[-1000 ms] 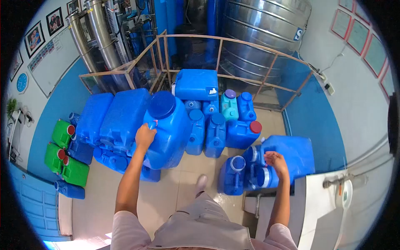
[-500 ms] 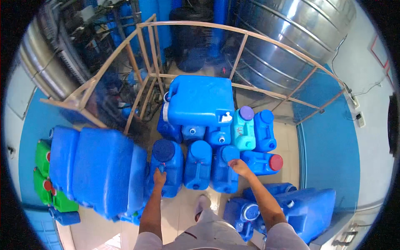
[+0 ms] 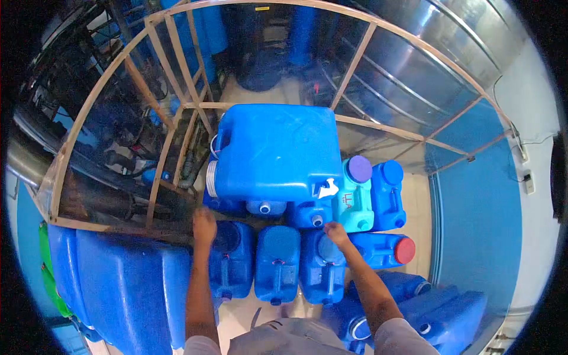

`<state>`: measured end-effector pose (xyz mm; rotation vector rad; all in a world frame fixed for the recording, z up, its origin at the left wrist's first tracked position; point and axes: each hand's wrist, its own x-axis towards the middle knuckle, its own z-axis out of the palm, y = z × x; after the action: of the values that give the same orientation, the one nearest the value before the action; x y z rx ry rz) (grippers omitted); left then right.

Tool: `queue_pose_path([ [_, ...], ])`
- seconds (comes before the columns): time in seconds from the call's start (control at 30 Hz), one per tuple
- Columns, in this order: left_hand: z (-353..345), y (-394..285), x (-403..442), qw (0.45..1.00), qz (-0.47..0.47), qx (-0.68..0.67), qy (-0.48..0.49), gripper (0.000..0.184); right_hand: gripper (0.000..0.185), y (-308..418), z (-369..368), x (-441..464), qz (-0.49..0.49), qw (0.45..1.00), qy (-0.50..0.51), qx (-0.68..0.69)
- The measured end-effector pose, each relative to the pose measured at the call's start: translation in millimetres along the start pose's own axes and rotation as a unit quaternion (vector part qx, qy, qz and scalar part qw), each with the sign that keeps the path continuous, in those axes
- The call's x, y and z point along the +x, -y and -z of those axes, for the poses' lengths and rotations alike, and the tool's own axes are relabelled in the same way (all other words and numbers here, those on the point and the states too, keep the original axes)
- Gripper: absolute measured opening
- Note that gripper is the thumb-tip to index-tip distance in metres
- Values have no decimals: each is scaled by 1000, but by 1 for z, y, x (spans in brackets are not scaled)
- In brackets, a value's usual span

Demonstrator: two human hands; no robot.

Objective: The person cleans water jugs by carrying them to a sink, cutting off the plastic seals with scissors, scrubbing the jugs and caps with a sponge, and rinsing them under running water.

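My left hand (image 3: 205,226) is raised just left of a blue water jug with a dark cap (image 3: 226,238). Its fingers look curled, blurred, with nothing visible in them. Over the top right edge of another blue jug with a round blue cap (image 3: 329,247) is my right hand (image 3: 338,235), fingers bent in and no object showing. Between these two stands a third blue jug (image 3: 277,266). Ahead of both hands, a large blue jug with a white spigot (image 3: 284,151) lies on its side on top of other jugs.
A turquoise jug with a purple cap (image 3: 355,201) and a red-capped blue jug (image 3: 381,250) stand at right. Large blue jugs (image 3: 118,284) fill the left side; more blue jugs (image 3: 444,316) lie lower right. A framed clear partition (image 3: 378,123) stands behind, before a steel tank (image 3: 432,53).
The view has tilted and moved forward. My left hand has come off the dark-capped jug's handle and gone up-left. My right hand has shifted forward past the blue cap.
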<state>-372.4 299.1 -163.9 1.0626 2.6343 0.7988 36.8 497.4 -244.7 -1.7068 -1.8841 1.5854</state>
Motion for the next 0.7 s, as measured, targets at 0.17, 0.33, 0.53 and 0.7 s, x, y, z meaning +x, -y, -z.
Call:
queue_pose_path([
  [0.17, 7, -60, 114, 988, -112, -87, -61, 47, 60, 20, -12, 34, -27, 977, -108, 183],
  [0.33, 18, -91, 70, 992, -40, 109, 44, 37, 89, 104, 12, 13, -47, 890, -35, 452],
  [0.53, 41, -37, -40, 973, -208, 76, 71, 35, 75, 93, 28, 79, 54, 935, 92, 338],
  [0.7, 15, -46, -63, 923, -311, 220, 50, 40, 68, 58, -15, 85, -57, 988, -83, -118],
])
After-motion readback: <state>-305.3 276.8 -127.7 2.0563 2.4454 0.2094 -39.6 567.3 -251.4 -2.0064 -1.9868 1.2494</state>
